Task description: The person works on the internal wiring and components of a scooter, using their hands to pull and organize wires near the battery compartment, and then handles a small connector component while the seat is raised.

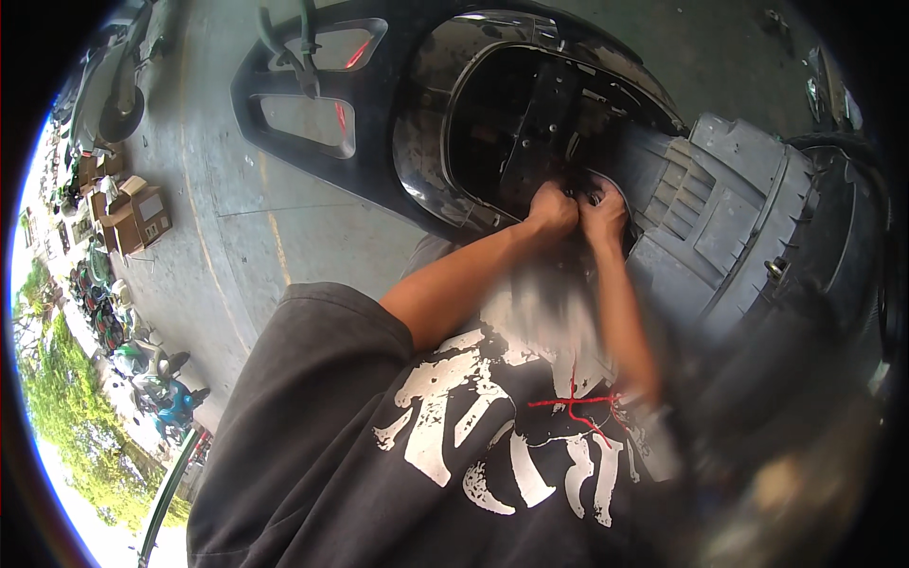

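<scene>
My left hand and my right hand are close together at the near edge of the open black cavity in a scooter body, fingers curled on something small and dark that I cannot make out. A bracket with bolts runs across the cavity. Glossy black trim rings it. Beside my right hand is a grey plastic seat base, tilted up with its ribbed underside showing. On the black rear rack at the upper left lie pliers with dark green handles.
Cardboard boxes stand on the concrete floor at the left. Farther out are a row of parked two-wheelers, a wheel at the upper left and trees in daylight. A black tyre is at the right.
</scene>
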A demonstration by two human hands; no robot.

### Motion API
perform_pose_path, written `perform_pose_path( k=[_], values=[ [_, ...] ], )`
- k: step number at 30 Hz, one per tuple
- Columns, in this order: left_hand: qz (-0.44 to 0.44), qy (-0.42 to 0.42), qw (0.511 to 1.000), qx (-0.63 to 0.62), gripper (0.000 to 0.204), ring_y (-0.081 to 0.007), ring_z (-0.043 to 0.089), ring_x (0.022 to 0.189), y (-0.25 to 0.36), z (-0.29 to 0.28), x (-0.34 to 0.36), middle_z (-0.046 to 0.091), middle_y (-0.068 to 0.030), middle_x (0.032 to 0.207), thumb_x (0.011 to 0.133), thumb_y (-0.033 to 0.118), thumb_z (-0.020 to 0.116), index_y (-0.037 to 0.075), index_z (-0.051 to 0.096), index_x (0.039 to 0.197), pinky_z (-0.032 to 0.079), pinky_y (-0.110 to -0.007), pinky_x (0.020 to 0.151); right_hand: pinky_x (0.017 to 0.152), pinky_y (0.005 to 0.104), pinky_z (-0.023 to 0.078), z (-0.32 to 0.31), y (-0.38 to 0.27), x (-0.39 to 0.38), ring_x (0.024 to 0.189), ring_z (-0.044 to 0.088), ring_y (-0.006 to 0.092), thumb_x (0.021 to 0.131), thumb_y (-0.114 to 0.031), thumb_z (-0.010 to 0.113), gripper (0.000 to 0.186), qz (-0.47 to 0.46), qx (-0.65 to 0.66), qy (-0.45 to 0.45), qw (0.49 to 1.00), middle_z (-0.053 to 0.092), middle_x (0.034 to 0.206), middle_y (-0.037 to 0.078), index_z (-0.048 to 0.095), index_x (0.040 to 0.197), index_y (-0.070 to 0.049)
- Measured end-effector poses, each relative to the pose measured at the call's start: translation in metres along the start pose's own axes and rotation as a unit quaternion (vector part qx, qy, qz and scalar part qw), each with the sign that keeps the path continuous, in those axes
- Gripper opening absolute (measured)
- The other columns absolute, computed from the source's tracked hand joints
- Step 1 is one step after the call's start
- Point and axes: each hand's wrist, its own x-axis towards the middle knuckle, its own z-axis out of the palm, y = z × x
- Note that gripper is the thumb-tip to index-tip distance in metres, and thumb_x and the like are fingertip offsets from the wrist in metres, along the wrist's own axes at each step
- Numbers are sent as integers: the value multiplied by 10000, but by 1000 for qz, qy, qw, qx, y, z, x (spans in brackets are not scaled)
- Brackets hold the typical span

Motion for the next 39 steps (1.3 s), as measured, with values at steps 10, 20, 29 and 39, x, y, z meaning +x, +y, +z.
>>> perform_pose_path(
  k=[10, 20, 29, 39],
  values=[
    [39, -37, 988, 147, 400, -405, 594, 1058, 2, -4, 7, 626, -283, 1067, 880, 227, 546, -64, 574, 1153, 475, -440, 911, 872, 352, 495, -3, 4, -3, 994, 653, 292, 805, -135, 668, 361, -3, 6, -26, 1000, 678, 1072, 168, 649, 1158, -63],
    [37, 7, 989, 142, 393, -406, 662, 763, 58, -26, 0, 631, -287, 751, 892, 280, 542, -107, 613, 886, 540, -443, 700, 802, 339, 504, 6, 1, -8, 884, 678, 267, 822, -149, 646, 264, -81, 131, 59, 986, 700, 928, 140, 668, 1053, -23],
    [38, -167, 985, 14, 330, -168, 532, 541, 52, -39, 43, 521, -77, 617, 959, 304, 495, 10, 595, 848, 435, -309, 472, 686, 290, 486, 1, 11, 1, 722, 647, 187, 864, -147, 617, 186, 24, 265, 44, 963, 698, 799, 106, 689, 934, 9],
    [-116, -34, 981, -151, 334, -195, 595, 862, 6, -13, -16, 608, -116, 1009, 963, 243, 512, -16, 512, 1174, 499, -327, 711, 671, 300, 482, -2, 2, -2, 704, 634, 174, 947, -330, 565, 373, 22, 223, 93, 970, 694, 763, 107, 705, 912, 14]
  ],
)
